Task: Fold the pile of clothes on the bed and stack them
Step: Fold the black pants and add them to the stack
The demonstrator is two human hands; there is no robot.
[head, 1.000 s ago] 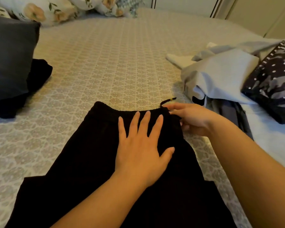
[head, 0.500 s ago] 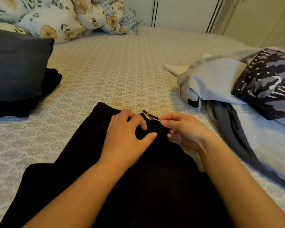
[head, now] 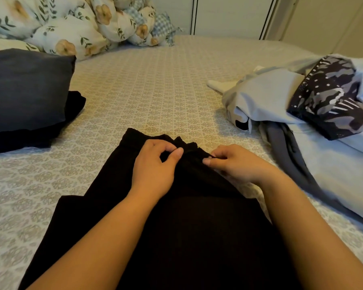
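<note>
On the bed, near edge: black garment (head: 176, 237) lay spread flat on the patterned bedspread (head: 145, 91), its waistband end pointing away from the person and bunched up under both hands.
Left hand: the left hand (head: 155, 164) sat on the waistband, thumb and fingers curled and pinching a fold of the black cloth at its top edge.
Right hand: the right hand (head: 237, 164) was just beside the left, over the right part of the waistband, thumb and forefinger nipped together on a thin dark drawcord (head: 212, 156); the rest of its fingers were curled under.
Garment against hands: the waistband lay directly beneath and between the two hands, the body of the garment ran back toward the person under both forearms.
Right side of bed: a heap of unfolded clothes (head: 270, 101), pale grey with a dark camouflage-print piece (head: 331, 97) on top, well apart from the hands.
Left side of bed: a dark grey pillow (head: 25, 88) resting on a folded black item (head: 73, 105).
Far end: floral bedding (head: 71, 28) piled at the head of the bed.
</note>
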